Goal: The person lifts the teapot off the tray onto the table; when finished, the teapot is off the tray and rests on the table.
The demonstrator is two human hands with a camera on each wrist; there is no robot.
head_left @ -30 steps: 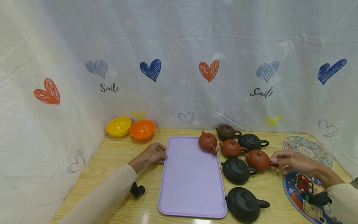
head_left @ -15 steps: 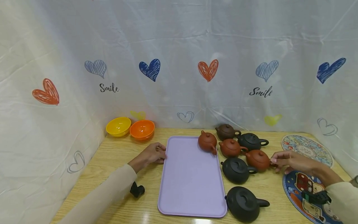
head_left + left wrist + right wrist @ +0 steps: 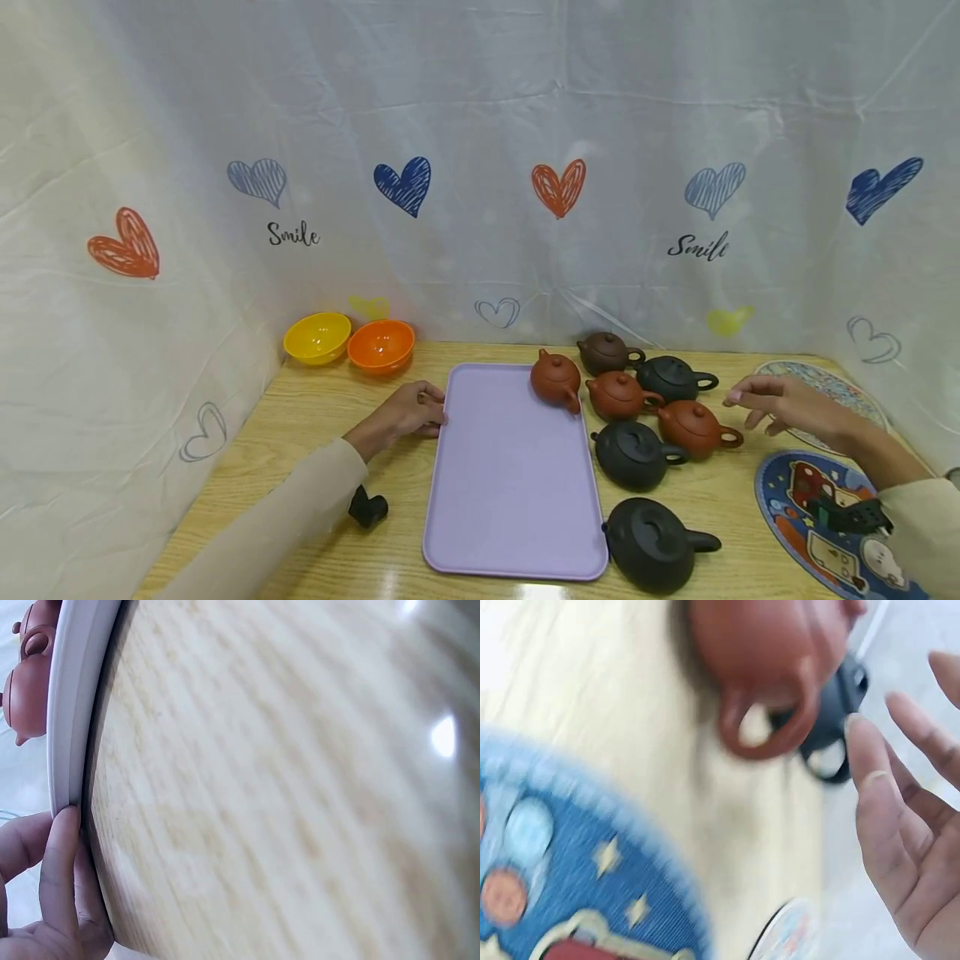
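A lilac tray (image 3: 517,475) lies on the table, a red-brown clay teapot (image 3: 556,380) on its far right corner. At the tray's left rim, my left hand (image 3: 407,410) pinches the edge; in the left wrist view the fingers (image 3: 61,874) close on the rim. My right hand (image 3: 795,408) is off to the right, fingers loosely bent and holding nothing. Just left of it stands another red-brown teapot (image 3: 690,429), its loop handle (image 3: 769,739) free of the fingers in the right wrist view.
Beside the tray stand a red-brown teapot (image 3: 618,396), a dark brown one (image 3: 604,354) and several black ones (image 3: 651,546). Yellow (image 3: 318,338) and orange (image 3: 381,347) bowls sit back left. Two round mats, one blue (image 3: 780,508), lie at right, before a white curtain (image 3: 480,108).
My right hand has let go of the red-brown teapot's handle and risen slightly up and away from it. The left hand and the tray stay where they were.
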